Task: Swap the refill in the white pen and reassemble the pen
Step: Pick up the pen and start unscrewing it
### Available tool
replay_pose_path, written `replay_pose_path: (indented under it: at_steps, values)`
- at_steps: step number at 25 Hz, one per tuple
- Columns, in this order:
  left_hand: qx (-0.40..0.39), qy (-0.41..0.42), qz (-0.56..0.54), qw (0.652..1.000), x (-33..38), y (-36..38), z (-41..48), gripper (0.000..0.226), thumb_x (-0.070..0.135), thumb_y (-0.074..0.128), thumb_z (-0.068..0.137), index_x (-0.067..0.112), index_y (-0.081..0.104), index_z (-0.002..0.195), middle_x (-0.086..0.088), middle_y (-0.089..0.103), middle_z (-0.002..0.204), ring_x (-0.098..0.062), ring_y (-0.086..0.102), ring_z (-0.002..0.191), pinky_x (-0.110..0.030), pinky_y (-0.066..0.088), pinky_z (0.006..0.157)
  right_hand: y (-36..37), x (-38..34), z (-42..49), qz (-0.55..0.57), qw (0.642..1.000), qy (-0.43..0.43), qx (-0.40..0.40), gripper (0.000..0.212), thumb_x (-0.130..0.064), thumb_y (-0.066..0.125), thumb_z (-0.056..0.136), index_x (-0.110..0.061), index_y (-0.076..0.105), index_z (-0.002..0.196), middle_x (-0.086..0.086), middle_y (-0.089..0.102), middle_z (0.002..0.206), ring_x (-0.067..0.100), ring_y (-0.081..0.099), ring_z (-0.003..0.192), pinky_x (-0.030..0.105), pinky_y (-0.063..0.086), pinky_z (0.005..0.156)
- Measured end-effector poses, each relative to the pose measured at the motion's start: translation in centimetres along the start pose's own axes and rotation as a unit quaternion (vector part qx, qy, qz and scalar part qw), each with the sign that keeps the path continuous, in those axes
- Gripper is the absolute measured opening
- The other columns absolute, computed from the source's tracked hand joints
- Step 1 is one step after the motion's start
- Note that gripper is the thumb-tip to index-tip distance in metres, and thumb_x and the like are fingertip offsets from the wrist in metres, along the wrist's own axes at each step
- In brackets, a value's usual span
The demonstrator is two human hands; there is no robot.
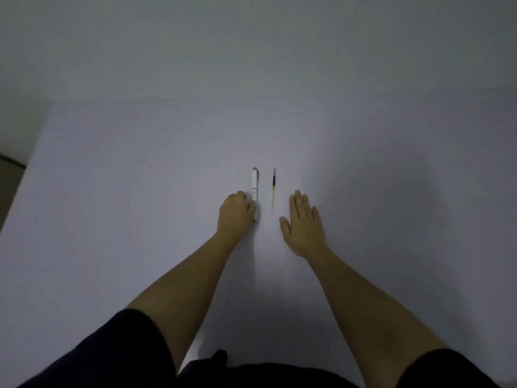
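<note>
A white pen (pixel 255 185) lies lengthwise on the pale table (pixel 140 191), its capped end pointing away from me. My left hand (pixel 236 214) is curled beside the pen's near half, fingertips touching its left side. To the right of the pen lies a thin refill (pixel 273 188), dark at its far end and yellowish clear at its near end. My right hand (pixel 303 225) rests flat on the table just right of the refill, fingers spread, holding nothing.
The table's far edge meets a plain wall (pixel 251 46). Its left edge runs diagonally at the left of the view, with darker floor (pixel 8 180) beyond it. My dark sleeves fill the bottom corners.
</note>
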State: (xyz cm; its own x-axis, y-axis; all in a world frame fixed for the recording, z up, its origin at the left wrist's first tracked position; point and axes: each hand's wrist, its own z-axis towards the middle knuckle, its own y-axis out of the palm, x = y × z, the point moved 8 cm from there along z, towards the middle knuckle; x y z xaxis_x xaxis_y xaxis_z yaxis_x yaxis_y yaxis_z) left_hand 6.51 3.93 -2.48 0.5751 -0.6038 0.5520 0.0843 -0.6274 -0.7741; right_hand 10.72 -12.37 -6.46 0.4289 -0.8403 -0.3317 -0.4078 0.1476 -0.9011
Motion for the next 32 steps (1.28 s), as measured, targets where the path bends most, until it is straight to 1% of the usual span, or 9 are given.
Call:
replay_pose_path:
  at_steps: [8, 13, 16, 19, 21, 23, 25, 28, 32]
  values:
    - [0.042, -0.048, -0.030, 0.998, 1.1, 1.3, 3.3, 0.028, 0.025, 0.053, 0.089, -0.002, 0.054, 0.098, -0.023, 0.065, 0.093, -0.037, 0.062, 0.080, -0.040, 0.050, 0.068, 0.1, 0.6, 0.2, -0.010, 0.996, -0.002, 0.088, 0.067, -0.045, 0.023, 0.091, -0.008, 0.018, 0.147, 0.009, 0.018, 0.158, 0.023, 0.014, 0.146, 0.041, 0.008, 0.116]
    - [0.028, -0.067, -0.019, 0.997, 1.3, 1.4, 3.4, 0.025, 0.018, 0.049, 0.092, -0.005, 0.053, 0.103, -0.026, 0.063, 0.100, -0.039, 0.061, 0.086, -0.035, 0.040, 0.063, 0.4, 0.7, 0.3, -0.016, 0.998, -0.003, 0.066, 0.069, -0.046, 0.018, 0.090, -0.008, 0.015, 0.147, 0.009, 0.015, 0.158, 0.024, 0.012, 0.147, 0.040, 0.005, 0.116]
    - [0.018, -0.061, -0.041, 0.997, 1.1, 0.3, 2.3, 0.022, 0.018, 0.045, 0.095, -0.003, 0.050, 0.100, -0.027, 0.062, 0.094, -0.034, 0.055, 0.073, -0.036, 0.040, 0.060, 0.4, 0.8, 0.4, 0.007, 0.999, -0.001, 0.035, 0.071, -0.048, 0.013, 0.090, -0.008, 0.008, 0.148, 0.008, 0.005, 0.160, 0.022, 0.003, 0.148, 0.041, 0.002, 0.119]
    - [-0.014, 0.006, -0.066, 0.998, 0.6, -1.1, 0.2, 0.018, 0.022, 0.042, 0.097, 0.005, 0.042, 0.093, -0.020, 0.061, 0.082, -0.036, 0.055, 0.066, -0.044, 0.045, 0.057, -1.4, -0.1, 0.3, 0.113, 0.993, -0.011, 0.035, 0.060, -0.037, 0.028, 0.098, -0.006, 0.015, 0.147, 0.010, 0.014, 0.159, 0.023, 0.012, 0.147, 0.038, 0.009, 0.119]
    - [-0.035, 0.062, -0.056, 0.996, 0.5, -2.1, -1.6, 0.018, 0.025, 0.043, 0.097, 0.007, 0.044, 0.095, -0.007, 0.055, 0.072, -0.027, 0.050, 0.060, -0.038, 0.039, 0.053, -4.0, -1.0, -0.3, 0.252, 0.965, 0.001, 0.074, 0.050, -0.029, 0.038, 0.098, -0.005, 0.033, 0.142, 0.013, 0.039, 0.148, 0.024, 0.038, 0.136, 0.025, 0.029, 0.111]
    - [-0.031, 0.112, -0.031, 0.993, 0.7, -3.1, -3.3, 0.020, 0.026, 0.045, 0.097, 0.009, 0.053, 0.104, -0.003, 0.054, 0.072, -0.019, 0.046, 0.059, -0.029, 0.033, 0.054, -5.8, -1.8, -1.2, 0.350, 0.931, 0.040, 0.091, 0.040, -0.025, 0.043, 0.097, -0.007, 0.047, 0.133, 0.009, 0.059, 0.128, 0.019, 0.057, 0.115, 0.009, 0.038, 0.088]
    - [-0.003, 0.183, 0.003, 0.983, 1.5, -3.9, -4.9, 0.027, 0.026, 0.046, 0.096, 0.010, 0.060, 0.113, -0.008, 0.061, 0.080, -0.020, 0.052, 0.066, -0.027, 0.036, 0.061, -6.5, -3.0, -2.3, 0.427, 0.898, 0.073, 0.074, 0.036, -0.028, 0.045, 0.096, -0.012, 0.055, 0.126, 0.002, 0.066, 0.105, 0.016, 0.064, 0.099, 0.009, 0.046, 0.074]
    - [0.043, 0.268, 0.024, 0.962, 3.0, -4.6, -6.9, 0.038, 0.038, 0.042, 0.093, 0.016, 0.064, 0.115, -0.007, 0.065, 0.073, -0.015, 0.050, 0.061, -0.026, 0.037, 0.055, -7.1, -4.4, -3.7, 0.521, 0.847, 0.083, 0.065, 0.026, -0.027, 0.053, 0.093, -0.012, 0.063, 0.111, 0.002, 0.070, 0.094, 0.015, 0.069, 0.089, 0.028, 0.054, 0.085]
    - [0.131, 0.293, 0.061, 0.945, 3.7, -6.1, -8.2, 0.043, 0.047, 0.038, 0.089, 0.024, 0.069, 0.109, 0.000, 0.064, 0.062, -0.010, 0.046, 0.051, -0.014, 0.027, 0.045, -7.8, -4.9, -4.8, 0.594, 0.798, 0.070, 0.074, 0.010, -0.019, 0.057, 0.091, -0.015, 0.066, 0.095, 0.003, 0.071, 0.090, 0.011, 0.069, 0.084, 0.027, 0.053, 0.086]
